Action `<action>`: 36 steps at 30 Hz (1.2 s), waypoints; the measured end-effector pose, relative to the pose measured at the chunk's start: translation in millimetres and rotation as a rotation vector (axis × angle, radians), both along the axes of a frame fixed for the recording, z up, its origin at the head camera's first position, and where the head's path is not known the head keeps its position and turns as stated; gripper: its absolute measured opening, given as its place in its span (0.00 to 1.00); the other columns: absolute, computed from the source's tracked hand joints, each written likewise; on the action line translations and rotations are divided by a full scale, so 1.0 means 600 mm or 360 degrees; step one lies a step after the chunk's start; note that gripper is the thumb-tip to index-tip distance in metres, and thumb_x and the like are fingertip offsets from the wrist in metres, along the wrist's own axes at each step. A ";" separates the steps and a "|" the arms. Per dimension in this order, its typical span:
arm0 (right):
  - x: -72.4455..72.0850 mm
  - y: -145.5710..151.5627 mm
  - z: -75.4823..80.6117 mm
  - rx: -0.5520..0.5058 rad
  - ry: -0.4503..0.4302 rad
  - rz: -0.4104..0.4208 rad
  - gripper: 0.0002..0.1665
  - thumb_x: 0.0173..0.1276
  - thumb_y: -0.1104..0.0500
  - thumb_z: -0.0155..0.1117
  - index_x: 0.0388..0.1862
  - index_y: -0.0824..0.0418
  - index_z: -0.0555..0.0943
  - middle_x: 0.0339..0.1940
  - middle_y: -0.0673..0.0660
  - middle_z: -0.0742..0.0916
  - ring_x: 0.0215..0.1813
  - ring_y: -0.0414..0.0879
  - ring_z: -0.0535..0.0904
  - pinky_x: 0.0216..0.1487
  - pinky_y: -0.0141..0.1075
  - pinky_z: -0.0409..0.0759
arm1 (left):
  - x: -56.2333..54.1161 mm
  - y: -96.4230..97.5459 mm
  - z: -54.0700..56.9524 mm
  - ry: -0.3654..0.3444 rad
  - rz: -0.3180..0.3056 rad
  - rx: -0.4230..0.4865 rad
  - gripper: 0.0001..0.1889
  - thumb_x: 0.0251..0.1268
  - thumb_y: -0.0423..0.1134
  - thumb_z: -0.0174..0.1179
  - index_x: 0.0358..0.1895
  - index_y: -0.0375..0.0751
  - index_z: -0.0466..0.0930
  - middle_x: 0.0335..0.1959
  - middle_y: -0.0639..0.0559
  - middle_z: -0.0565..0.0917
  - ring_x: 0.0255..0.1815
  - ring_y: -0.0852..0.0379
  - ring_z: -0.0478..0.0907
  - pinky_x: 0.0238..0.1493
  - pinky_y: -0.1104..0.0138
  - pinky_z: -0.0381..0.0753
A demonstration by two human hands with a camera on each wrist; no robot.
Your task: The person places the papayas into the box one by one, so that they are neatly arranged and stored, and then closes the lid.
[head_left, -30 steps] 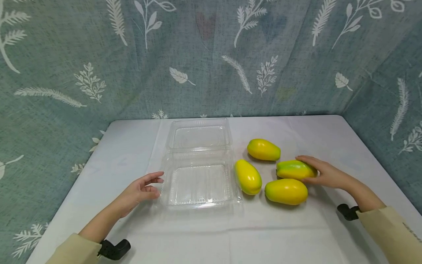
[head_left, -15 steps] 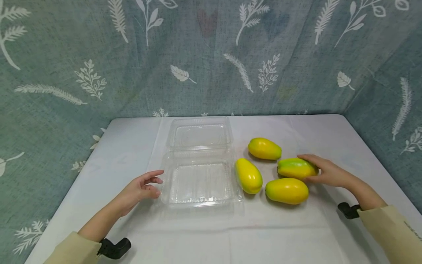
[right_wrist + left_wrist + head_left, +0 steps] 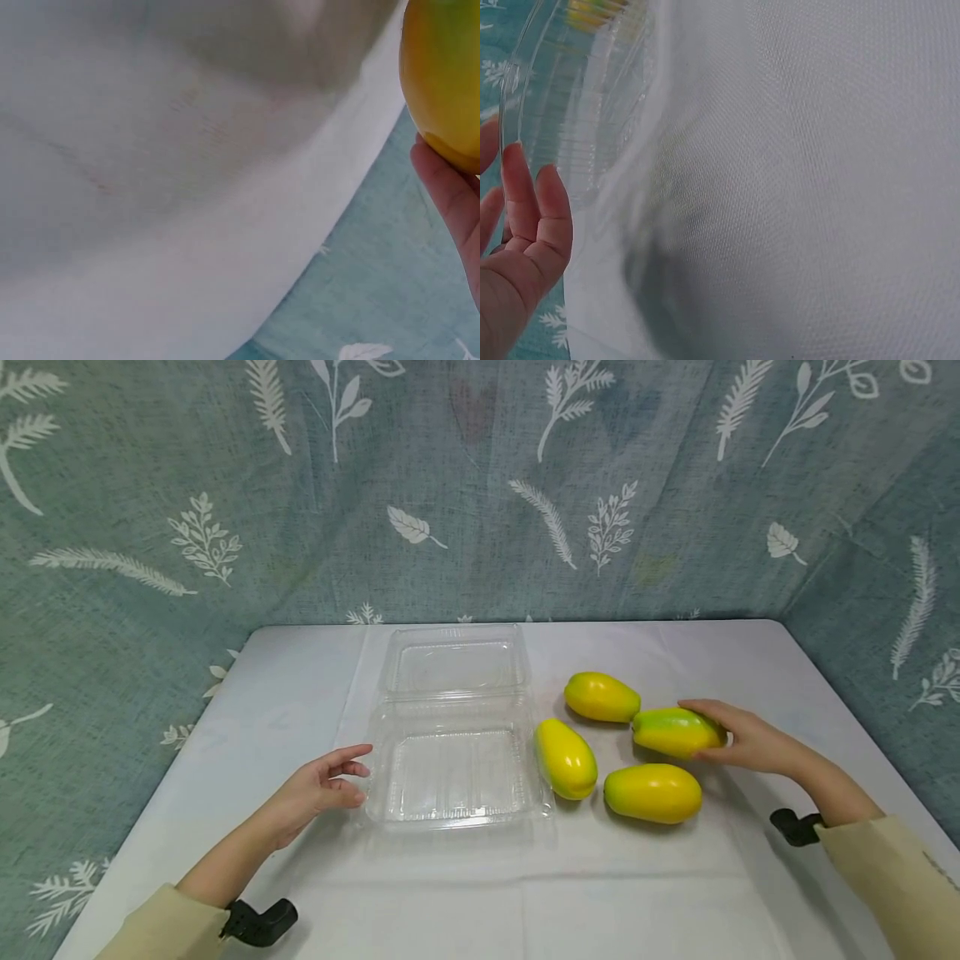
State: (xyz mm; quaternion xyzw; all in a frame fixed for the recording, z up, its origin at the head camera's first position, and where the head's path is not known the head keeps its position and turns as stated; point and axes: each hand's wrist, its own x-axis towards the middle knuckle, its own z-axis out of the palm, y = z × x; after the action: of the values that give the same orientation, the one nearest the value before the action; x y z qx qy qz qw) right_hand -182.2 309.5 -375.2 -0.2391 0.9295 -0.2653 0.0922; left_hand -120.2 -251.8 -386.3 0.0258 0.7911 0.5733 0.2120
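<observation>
In the head view, the white table has its far edge along the leaf-printed curtain, and its left and right edges run toward me. White surface stretches before the far right corner, and a wide strip of it lies along the left edge. The see-through container is opened, left of the middle, with its lid near the far edge. The held fruit, yellow and green, is toward the right edge, between the far fruit and the near fruit; the inner fruit is just beside the container. My right hand grips its right end, thumb on the near side and fingers over the far side. My left hand is by the container's left side, fingers apart and a little bent.

In the left wrist view, my fingertips are at the container's rim; whether they touch, I cannot tell.

In the right wrist view, the table's edge runs aslant, and a digit presses the held fruit's end.
</observation>
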 end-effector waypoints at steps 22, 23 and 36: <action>-0.018 -0.014 0.052 0.0033 0.0162 0.0003 0.41 0.58 0.54 0.66 0.66 0.67 0.62 0.60 0.65 0.72 0.48 0.48 0.70 0.39 0.38 0.73 | -0.002 0.000 0.000 0.0014 -0.0010 0.0001 0.37 0.56 0.32 0.60 0.69 0.35 0.53 0.50 0.41 0.67 0.35 0.61 0.75 0.43 0.70 0.75; -0.019 -0.015 0.055 0.0029 0.0162 -0.0001 0.41 0.58 0.54 0.66 0.66 0.67 0.61 0.60 0.65 0.72 0.48 0.49 0.70 0.39 0.39 0.73 | -0.002 0.001 0.000 0.0014 -0.0010 0.0004 0.37 0.56 0.32 0.60 0.69 0.35 0.53 0.50 0.41 0.67 0.35 0.61 0.75 0.43 0.70 0.75; -0.025 -0.051 0.098 -0.0075 0.0133 -0.0070 0.42 0.61 0.55 0.64 0.68 0.68 0.57 0.61 0.67 0.70 0.51 0.54 0.71 0.49 0.53 0.73 | 0.000 0.000 -0.006 -0.0015 0.0022 -0.0043 0.37 0.57 0.34 0.60 0.69 0.38 0.53 0.53 0.39 0.67 0.38 0.58 0.75 0.45 0.69 0.73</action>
State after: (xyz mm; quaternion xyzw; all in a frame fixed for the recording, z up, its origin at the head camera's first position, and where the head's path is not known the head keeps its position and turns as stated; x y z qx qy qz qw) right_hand -197.4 278.8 -316.3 -0.2315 0.9311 -0.2790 0.0417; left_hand -120.3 -251.8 -389.7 0.0149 0.7979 0.5640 0.2122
